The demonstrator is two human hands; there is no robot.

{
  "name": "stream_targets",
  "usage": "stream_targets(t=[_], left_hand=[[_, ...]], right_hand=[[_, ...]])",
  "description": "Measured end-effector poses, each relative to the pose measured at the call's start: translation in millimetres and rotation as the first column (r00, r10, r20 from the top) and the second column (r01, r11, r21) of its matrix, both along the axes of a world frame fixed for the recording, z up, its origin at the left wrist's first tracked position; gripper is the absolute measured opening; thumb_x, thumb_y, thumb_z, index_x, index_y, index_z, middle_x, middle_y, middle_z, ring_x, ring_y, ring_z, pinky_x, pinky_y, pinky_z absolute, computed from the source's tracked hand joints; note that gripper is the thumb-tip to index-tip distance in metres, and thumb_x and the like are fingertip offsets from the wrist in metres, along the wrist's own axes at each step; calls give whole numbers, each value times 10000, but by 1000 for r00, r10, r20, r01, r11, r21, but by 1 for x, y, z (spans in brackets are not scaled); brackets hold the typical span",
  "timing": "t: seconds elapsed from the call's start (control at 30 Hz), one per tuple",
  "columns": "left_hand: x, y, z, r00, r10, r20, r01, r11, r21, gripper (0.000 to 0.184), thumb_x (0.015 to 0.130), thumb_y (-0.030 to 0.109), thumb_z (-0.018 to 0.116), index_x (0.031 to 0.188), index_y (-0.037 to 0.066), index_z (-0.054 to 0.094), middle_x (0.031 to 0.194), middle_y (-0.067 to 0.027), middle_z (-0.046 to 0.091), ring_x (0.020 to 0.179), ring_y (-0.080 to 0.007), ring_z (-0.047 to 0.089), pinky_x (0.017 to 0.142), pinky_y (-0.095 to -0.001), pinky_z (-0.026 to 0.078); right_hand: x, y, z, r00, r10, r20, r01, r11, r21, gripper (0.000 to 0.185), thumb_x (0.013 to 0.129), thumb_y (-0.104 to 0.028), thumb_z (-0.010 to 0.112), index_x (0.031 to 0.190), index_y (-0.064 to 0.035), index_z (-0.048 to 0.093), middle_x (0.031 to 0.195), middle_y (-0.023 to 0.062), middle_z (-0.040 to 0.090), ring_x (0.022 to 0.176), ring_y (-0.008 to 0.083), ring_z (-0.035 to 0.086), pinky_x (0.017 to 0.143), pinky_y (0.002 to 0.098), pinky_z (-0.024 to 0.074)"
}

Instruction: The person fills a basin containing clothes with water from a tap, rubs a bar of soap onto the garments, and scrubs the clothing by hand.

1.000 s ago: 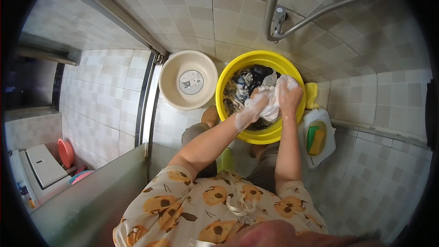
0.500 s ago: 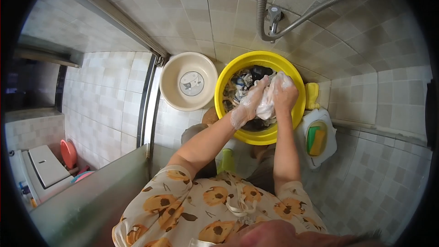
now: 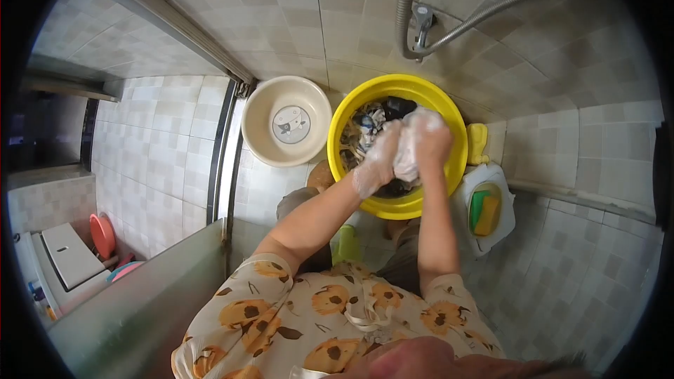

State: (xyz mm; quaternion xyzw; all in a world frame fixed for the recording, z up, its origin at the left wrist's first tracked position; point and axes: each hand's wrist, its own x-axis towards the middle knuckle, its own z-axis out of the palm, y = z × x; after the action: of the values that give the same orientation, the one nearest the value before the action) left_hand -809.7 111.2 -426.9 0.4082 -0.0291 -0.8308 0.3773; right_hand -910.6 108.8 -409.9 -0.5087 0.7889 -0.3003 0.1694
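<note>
A soapy white cloth [image 3: 406,158] is bunched between my two hands, over a yellow basin [image 3: 344,105]. My left hand [image 3: 381,156], covered in suds up to the wrist, is closed on the cloth's left side. Opposite it, my right hand [image 3: 432,142] grips the cloth, its fingers foamy and partly blurred. Wet clothes [image 3: 368,123], dark and patterned, lie in the basin under and beyond my hands. What kind of garment the white cloth is, I cannot tell.
A cream basin [image 3: 253,123] with a cartoon picture on its bottom stands left of the yellow one. To the right, a white stool [image 3: 507,223] carries green and yellow items [image 3: 486,214]. Above hangs a metal shower hose [image 3: 484,15]. A frosted glass panel [image 3: 140,302] is at lower left.
My hands have drawn closer together on the white cloth, and the cloth's bunched shape has shifted. The camera view has moved slightly.
</note>
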Motion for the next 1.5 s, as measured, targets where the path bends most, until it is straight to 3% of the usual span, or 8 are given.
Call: stream_targets(t=[0.3, 0.57, 0.83, 0.97, 1.13, 1.27, 1.43, 1.5], left_hand=[[23, -8, 42, 911, -51, -410, 26, 997, -66, 370, 917, 417, 530, 968, 64, 631, 931, -73, 663, 840, -198, 647, 800, -336, 526], [16, -9, 23, 958, -269, 98, 265, 708, -655, 398, 885, 276, 628, 1187, 30, 542, 1101, -43, 602, 1020, -136, 571, 926, -285, 445], [15, -13, 8, 955, -127, 267, 252, 822, -510, 158, 881, 225, 600, 850, 76, 638, 741, 37, 610, 649, -42, 536, 557, -204, 424], [15, -13, 26, 976, 7, -217, -14, 999, -28, 330, 909, 381, 547, 1013, 68, 570, 955, -72, 639, 868, -161, 629, 744, -276, 512], [20, -13, 24, 990, 134, -43, -135, 991, -8, 802, 884, 561, 512, 1466, 160, 133, 1390, -113, 359, 1168, -293, 473, 873, -406, 469], [9, -14, 3, 947, 134, -291, -183, 972, -149, 709, 894, 540, 512, 1408, 104, 288, 1341, -101, 449, 1159, -239, 502, 930, -377, 443], [15, -13, -2, 911, 183, -370, -195, 981, 5, 577, 931, 542, 410, 1220, 51, 503, 1224, -103, 560, 1122, -241, 534, 995, -380, 406], [9, -14, -55, 957, 240, 166, 19, 517, -856, 503, 950, 484, 396, 1186, 63, 538, 1177, -101, 584, 1056, -229, 570, 987, -370, 416]], right_hand=[[-16, 14, 44, 343, -6, 939, -156, 986, 63, 451, 960, -364, 446, 1177, 16, 555, 1146, 93, 590, 1043, 175, 555, 902, 274, 422], [-50, -1, 3, 571, 179, 802, 87, 957, -276, 408, 958, -240, 448, 1259, 36, 464, 1192, 153, 547, 1074, 236, 544, 937, 320, 424], [-51, 10, 14, 524, 229, 820, 203, 902, -382, 395, 966, -249, 426, 1203, 63, 478, 1095, 207, 595, 1006, 280, 586, 886, 378, 474], [-39, 1, 1, 568, 85, 818, 323, 891, -317, 438, 959, -293, 439, 1205, 67, 476, 1180, 207, 554, 1052, 290, 564, 901, 396, 470], [-41, 1, 15, 391, 26, 920, 415, 887, -202, 485, 953, -329, 449, 1240, 62, 460, 1230, 213, 523, 1104, 314, 541, 922, 408, 466], [-32, -2, 6, 96, -34, 995, 427, 904, -10, 513, 950, -352, 454, 1264, 54, 446, 1236, 212, 523, 1127, 317, 536, 924, 416, 472], [25, 18, 28, 656, 217, 723, 104, 923, -371, 373, 964, -238, 435, 1177, 58, 513, 1129, 166, 571, 987, 255, 581, 844, 358, 483], [39, 34, 31, 862, 361, 355, -187, 878, -440, 314, 944, -196, 472, 1120, 53, 545, 1044, 147, 600, 927, 229, 584, 806, 359, 479]])
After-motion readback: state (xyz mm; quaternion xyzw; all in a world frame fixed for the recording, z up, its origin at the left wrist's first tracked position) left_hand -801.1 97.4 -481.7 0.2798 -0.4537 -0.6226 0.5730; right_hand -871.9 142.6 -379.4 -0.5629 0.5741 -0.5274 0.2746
